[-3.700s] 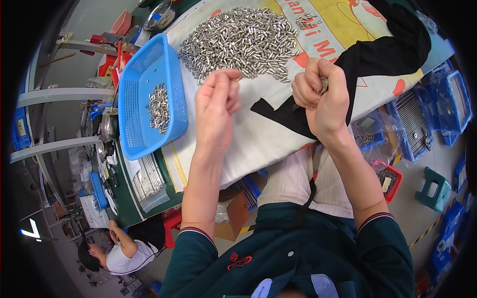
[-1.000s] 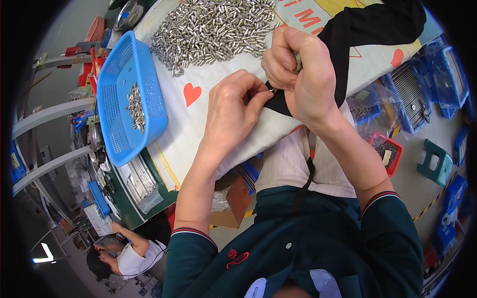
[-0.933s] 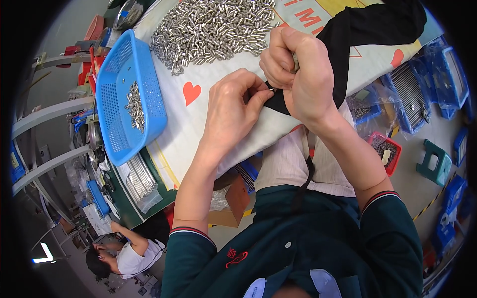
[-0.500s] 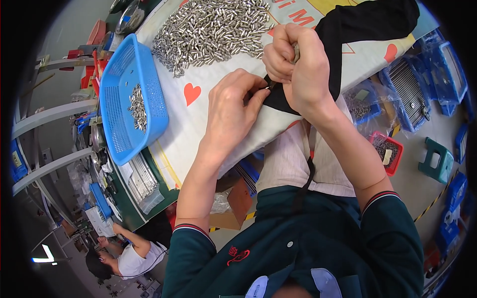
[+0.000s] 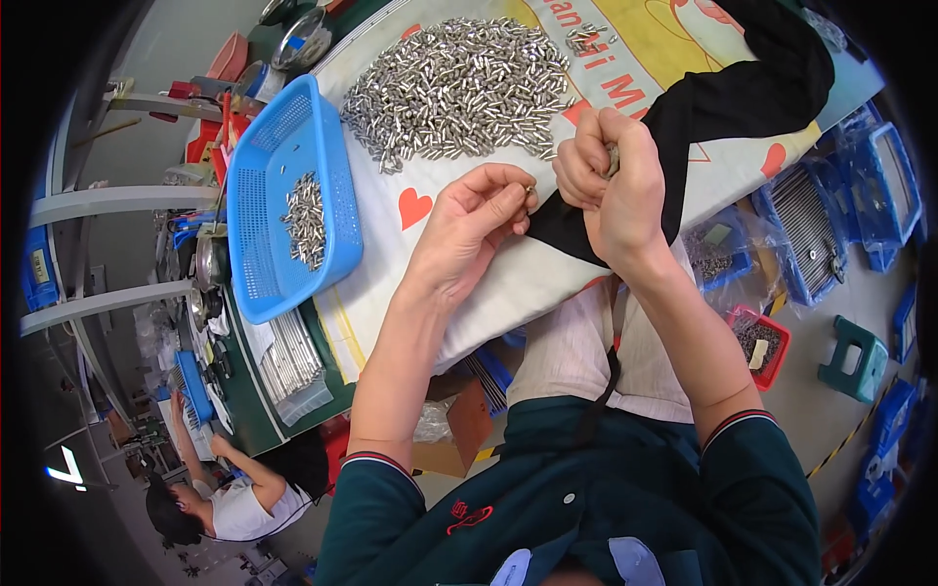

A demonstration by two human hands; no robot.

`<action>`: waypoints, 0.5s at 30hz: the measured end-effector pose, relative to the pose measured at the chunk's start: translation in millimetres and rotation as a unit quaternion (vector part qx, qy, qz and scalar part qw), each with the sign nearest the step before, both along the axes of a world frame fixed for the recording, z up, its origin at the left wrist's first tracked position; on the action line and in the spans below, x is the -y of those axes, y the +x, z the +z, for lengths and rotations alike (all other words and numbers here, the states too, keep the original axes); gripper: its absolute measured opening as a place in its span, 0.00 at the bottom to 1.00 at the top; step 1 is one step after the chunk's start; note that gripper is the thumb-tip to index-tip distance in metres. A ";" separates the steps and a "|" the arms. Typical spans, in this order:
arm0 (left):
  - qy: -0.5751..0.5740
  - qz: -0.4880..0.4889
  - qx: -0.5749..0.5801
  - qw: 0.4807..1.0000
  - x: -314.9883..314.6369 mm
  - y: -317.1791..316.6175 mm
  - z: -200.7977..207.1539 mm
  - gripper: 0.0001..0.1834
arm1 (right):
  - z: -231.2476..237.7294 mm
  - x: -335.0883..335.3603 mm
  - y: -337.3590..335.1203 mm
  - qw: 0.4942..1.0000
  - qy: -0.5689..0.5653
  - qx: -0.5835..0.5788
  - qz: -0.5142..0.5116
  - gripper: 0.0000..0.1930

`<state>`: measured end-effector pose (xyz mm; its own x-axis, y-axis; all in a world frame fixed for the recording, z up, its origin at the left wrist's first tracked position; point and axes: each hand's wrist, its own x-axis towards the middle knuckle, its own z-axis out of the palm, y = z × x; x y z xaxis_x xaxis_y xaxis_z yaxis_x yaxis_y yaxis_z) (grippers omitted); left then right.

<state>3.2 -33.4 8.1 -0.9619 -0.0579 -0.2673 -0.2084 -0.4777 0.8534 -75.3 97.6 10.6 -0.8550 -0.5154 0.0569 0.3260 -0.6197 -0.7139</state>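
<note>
My left hand (image 5: 476, 223) is raised over the near part of the table, thumb and forefinger pinched on a small metal piece (image 5: 530, 188), mostly hidden by the fingertips. Close to its right, my right hand (image 5: 618, 186) is closed in a fist, with a bit of something greyish (image 5: 613, 159) showing inside the curled fingers; its kind is hidden. Black cloth (image 5: 669, 137) lies under and behind the right fist and stretches to the far right. Beyond both hands spreads a large pile of small silvery metal pins (image 5: 459, 88).
Left of the pile stands a blue perforated basket (image 5: 342, 210) with several pins inside. A light cloth with red hearts (image 5: 414, 208) covers the table. On the floor at right are a red bin (image 5: 779, 354), a green stool (image 5: 853, 359) and blue crates (image 5: 801, 234). A co-worker (image 5: 249, 503) sits lower left.
My left hand has pulled back from the black cloth and turned, so its pinched fingertips show. The right fist stays closed beside the cloth. The whole view has shifted slightly.
</note>
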 end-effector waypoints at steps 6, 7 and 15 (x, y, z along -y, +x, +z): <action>0.069 0.012 0.008 0.998 2.3 -1.4 -0.3 0.09 | -0.7 0.9 -0.8 1.000 0.021 -0.016 0.010 0.16; 0.068 0.013 0.007 0.998 2.2 -1.4 0.3 0.09 | -0.7 1.2 -0.9 1.000 0.013 -0.010 0.003 0.16; 0.067 0.016 0.035 0.997 2.4 -2.4 4.2 0.13 | -1.7 1.4 -2.2 1.000 -0.001 -0.005 0.000 0.15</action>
